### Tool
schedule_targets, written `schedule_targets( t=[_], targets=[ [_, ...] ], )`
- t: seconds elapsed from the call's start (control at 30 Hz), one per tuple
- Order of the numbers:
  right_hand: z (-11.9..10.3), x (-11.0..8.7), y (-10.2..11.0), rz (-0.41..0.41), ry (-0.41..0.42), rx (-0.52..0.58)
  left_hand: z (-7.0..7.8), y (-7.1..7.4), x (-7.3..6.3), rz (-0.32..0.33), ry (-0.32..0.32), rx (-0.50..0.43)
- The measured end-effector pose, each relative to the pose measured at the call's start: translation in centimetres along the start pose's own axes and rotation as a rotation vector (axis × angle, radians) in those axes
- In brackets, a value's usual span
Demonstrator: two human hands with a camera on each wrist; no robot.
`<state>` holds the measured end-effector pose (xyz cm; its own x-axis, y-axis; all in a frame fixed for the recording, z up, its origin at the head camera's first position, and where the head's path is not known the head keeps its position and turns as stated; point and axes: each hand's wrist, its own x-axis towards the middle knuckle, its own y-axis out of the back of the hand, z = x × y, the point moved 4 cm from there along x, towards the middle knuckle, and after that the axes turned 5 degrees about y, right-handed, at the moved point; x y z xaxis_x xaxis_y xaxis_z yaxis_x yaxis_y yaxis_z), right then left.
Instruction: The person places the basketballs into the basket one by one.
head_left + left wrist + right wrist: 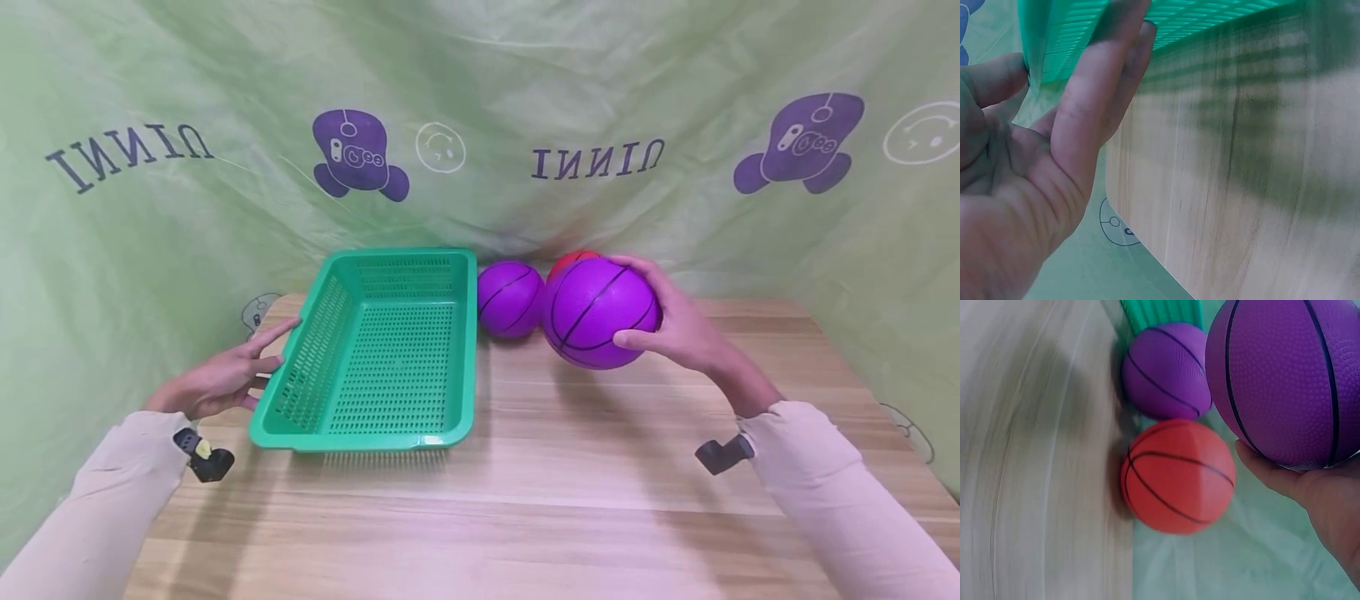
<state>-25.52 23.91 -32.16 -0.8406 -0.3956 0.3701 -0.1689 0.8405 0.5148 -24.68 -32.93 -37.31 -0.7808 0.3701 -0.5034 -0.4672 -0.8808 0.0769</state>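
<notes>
A green plastic basket [467, 375] with slotted walls stands on the left half of the wooden table. My left hand [228, 375] holds its left rim, thumb against the edge; in the left wrist view the fingers [1079, 106] lie along the outer wall. My right hand [678, 329] grips a purple toy basketball [600, 312], which it holds up off the tabletop. Between that ball and the basket sits a second purple basketball [512, 300]. Partly hidden behind the held ball in the head view, a red basketball [1179, 478] shows fully in the right wrist view.
The wooden table [525, 517] extends toward me and to the right. Close behind the balls hangs a green curtain [480, 200] with purple prints, which also flanks both sides. Dark camera mounts [723, 457] sit on both wrists.
</notes>
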Motion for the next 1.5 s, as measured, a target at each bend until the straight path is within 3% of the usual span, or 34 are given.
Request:
schedule_targets(
  t=[0.4,0.9,1.23,1.5],
  targets=[
    [-0.8,2.2,-3.9,-0.058,0.116,0.122,0.0,0.1,0.0,0.016,0.008,0.002],
    [-2.4,3.6,-8.2,-0.115,0.117,0.146,-0.1,0.2,0.2,0.017,0.021,-0.021],
    [-4.0,4.9,-11.2,-0.154,0.155,0.248,-0.1,0.3,0.0,0.02,0.005,-0.011],
    [-5.0,5.6,-13.1,-0.191,0.154,0.251,-0.2,0.4,0.2,0.023,0.014,-0.009]
  ],
)
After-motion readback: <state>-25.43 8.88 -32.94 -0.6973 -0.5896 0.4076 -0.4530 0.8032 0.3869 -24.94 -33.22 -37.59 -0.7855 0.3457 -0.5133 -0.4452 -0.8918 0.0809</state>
